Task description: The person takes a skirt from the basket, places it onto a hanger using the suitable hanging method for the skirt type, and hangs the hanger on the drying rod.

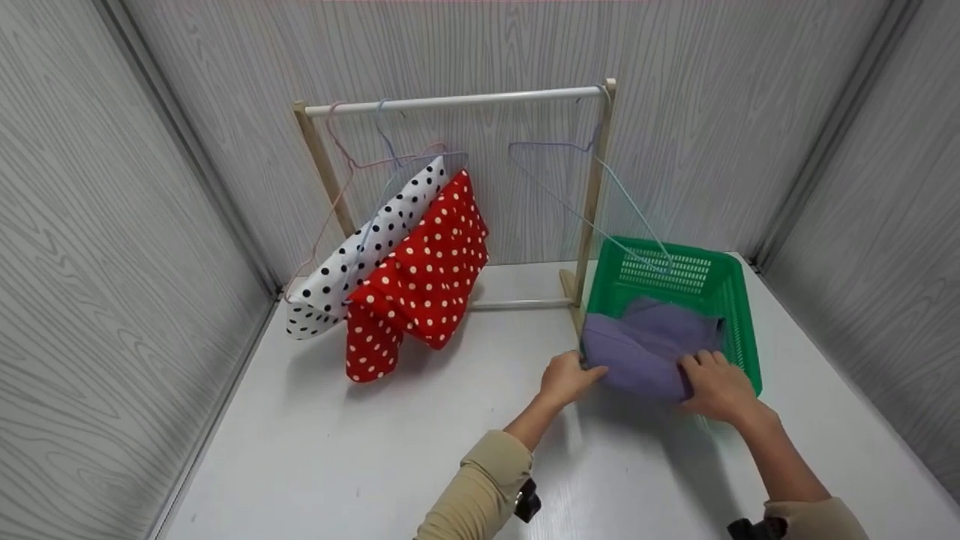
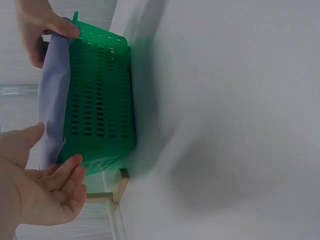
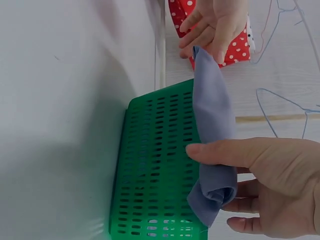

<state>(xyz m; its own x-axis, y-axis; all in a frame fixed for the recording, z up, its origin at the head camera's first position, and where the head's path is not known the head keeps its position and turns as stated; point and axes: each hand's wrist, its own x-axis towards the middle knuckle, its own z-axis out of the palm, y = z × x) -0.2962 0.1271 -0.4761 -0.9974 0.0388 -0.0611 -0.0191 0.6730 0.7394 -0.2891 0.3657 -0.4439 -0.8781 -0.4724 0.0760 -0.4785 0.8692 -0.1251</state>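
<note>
A folded purple cloth (image 1: pixel 652 349) lies in the green basket (image 1: pixel 750 352) and over its near rim. My right hand (image 1: pixel 720 386) grips the cloth at its right end; in the right wrist view the thumb lies over the rolled cloth (image 3: pixel 212 110), with the fingers behind it. At the cloth's left end is my left hand (image 1: pixel 566 379). In the left wrist view, this left hand (image 2: pixel 45 185) has its thumb at one side of the cloth and loosely bent fingers at the other, not closed on it.
A rack with a white rail (image 1: pixel 465 99) stands behind. On its left hang a white cloth with black dots (image 1: pixel 375 240) and a red cloth with white dots (image 1: pixel 435 262) on hangers. A bare hanger (image 1: pixel 551 144) hangs at the right, reaching over the basket.
</note>
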